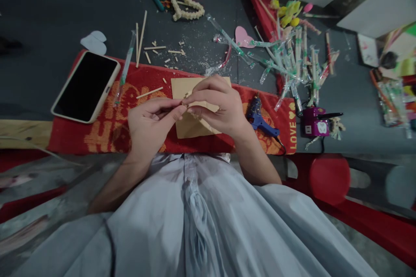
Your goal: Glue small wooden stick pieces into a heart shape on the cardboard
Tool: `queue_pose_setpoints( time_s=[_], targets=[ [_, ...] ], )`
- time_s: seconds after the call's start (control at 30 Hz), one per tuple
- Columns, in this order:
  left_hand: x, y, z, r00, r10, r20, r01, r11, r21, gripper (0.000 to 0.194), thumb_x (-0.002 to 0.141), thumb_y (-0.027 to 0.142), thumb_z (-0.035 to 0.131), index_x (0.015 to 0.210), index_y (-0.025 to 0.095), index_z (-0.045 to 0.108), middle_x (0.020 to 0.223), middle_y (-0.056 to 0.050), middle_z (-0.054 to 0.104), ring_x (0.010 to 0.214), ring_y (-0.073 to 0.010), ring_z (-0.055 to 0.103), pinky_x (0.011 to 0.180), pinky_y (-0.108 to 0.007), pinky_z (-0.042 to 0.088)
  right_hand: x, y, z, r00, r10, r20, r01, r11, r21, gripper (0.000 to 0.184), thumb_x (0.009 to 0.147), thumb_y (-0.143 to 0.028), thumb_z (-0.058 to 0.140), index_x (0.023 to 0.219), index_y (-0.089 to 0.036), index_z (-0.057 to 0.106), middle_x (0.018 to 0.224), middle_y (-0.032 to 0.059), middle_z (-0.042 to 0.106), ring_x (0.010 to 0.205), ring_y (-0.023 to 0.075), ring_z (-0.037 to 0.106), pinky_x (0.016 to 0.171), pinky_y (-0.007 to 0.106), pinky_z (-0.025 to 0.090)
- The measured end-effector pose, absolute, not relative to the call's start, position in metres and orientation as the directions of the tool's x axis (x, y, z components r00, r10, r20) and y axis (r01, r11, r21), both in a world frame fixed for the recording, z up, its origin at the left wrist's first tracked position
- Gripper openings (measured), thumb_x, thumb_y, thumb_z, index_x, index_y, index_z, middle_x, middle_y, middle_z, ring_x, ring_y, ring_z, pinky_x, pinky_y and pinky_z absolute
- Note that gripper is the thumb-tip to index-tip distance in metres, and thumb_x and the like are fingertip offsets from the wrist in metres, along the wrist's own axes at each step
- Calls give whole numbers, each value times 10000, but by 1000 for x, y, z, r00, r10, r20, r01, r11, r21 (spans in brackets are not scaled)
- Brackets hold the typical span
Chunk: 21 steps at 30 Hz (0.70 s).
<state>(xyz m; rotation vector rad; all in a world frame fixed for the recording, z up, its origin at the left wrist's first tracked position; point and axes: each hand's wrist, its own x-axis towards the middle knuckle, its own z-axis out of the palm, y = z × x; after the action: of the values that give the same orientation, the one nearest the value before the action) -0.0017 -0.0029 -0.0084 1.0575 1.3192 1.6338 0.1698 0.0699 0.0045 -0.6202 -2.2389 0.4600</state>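
Note:
My left hand (151,123) and my right hand (219,104) meet over a tan sheet of card (188,130) on a red towel (110,132). Both hands are closed, with thumbs and forefingers pinched together at the same spot. Between the fingertips is a small pale piece (186,100), mostly hidden, so its kind is unclear. Just right of my right hand lies a blue glue gun (260,121), nozzle pointing away. A thin wooden stick (149,92) rests on the towel beyond my left hand.
A phone (86,86) lies on the towel's left end. Farther back are broken stick pieces (155,47), a heart-shaped frame (186,4) and a pink paper heart (243,37). Several wrapped sticks (297,52) pile up at right, near a purple box (314,122).

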Motion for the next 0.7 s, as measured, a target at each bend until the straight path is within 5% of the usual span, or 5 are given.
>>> queue_pose_setpoints(
  time_s=[0.3, 0.5, 0.7],
  targets=[
    [-6, 2, -13, -354, 934, 36, -97, -74, 993, 207, 665, 315, 902, 805, 203, 798, 730, -9, 748, 585, -114, 658, 593, -243, 569, 168, 72, 13, -617, 574, 538, 261, 795, -548, 284, 951, -539, 594, 975, -275, 694, 919, 12, 668, 879, 174, 634, 866, 405, 563],
    [-7, 10, -5, -307, 927, -216, -433, 66, 899, 262, 595, 301, 941, 738, 167, 767, 676, 0, 715, 581, -84, 647, 552, -175, 527, 167, 65, 17, -510, 700, 499, 242, 674, -698, 262, 931, -491, 649, 976, -234, 622, 918, 10, 676, 807, 139, 607, 800, 342, 553],
    [-6, 13, 2, -193, 882, -430, -623, 228, 748, 139, 738, 200, 848, 685, 179, 722, 675, 5, 703, 615, -67, 639, 549, -135, 493, 149, 53, 8, -408, 814, 412, 300, 546, -782, 330, 910, -527, 660, 1020, -222, 595, 944, 8, 692, 791, 124, 600, 723, 299, 531]
  ],
)
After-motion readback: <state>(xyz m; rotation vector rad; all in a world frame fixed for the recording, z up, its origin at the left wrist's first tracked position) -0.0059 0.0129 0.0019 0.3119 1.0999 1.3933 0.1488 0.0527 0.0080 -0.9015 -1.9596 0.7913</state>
